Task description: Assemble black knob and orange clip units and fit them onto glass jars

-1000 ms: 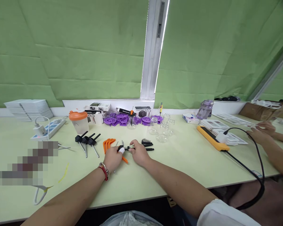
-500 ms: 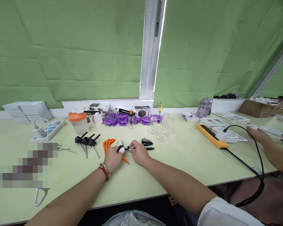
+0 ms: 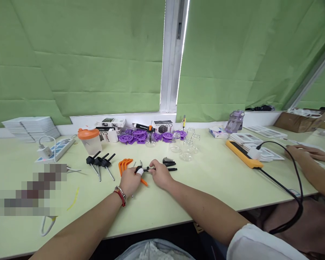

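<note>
Near the middle of the table, my left hand is closed on a small black part, with something white at its fingertips. My right hand pinches the other side of the same black piece, facing the left hand. An orange piece shows between and below the hands. Orange bent handles lie just left of my left hand. Several black parts with metal rods rest further left. Beyond my right hand are small black pieces with screws or bristles.
Purple parts and boxes line the back, beside glass cups. An orange-lidded cup stands left. A yellow-black power strip with cables lies right, near another person's hands.
My hands hold nearly the same position around the black part. At the right, the other person's hands have come closer together.
</note>
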The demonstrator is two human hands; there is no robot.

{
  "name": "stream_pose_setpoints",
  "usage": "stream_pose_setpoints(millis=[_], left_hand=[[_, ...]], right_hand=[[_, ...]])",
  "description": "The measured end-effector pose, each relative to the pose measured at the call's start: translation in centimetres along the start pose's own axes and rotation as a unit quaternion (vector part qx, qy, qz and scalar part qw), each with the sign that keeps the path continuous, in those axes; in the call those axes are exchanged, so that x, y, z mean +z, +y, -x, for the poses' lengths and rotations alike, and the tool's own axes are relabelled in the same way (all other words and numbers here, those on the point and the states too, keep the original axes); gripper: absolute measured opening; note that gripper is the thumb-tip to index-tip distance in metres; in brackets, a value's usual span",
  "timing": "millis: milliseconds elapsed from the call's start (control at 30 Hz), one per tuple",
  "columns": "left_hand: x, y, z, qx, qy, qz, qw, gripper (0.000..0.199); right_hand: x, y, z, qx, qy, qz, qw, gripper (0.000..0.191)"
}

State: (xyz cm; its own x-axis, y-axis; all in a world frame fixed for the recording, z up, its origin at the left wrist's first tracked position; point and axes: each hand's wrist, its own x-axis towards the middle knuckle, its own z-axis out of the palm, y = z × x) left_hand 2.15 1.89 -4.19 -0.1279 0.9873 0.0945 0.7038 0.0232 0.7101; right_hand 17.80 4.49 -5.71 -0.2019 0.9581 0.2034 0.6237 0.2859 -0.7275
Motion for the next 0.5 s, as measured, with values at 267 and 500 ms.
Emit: stream_pose_setpoints(millis=[267,500], left_hand=[[-0.06,0.18,0.08,-0.004,0.004,-0.002,1.0,0.019],[-0.03,0.18,0.04,-0.004,0.005,-0.008,1.0,0.018]], right_hand=[[-0.03,-0.03,0.02,0.007,-0.007,-0.006,1.0,0.011],[-0.04,-0.05,-0.03,0.009,-0.006,-0.007,1.0,0.011]])
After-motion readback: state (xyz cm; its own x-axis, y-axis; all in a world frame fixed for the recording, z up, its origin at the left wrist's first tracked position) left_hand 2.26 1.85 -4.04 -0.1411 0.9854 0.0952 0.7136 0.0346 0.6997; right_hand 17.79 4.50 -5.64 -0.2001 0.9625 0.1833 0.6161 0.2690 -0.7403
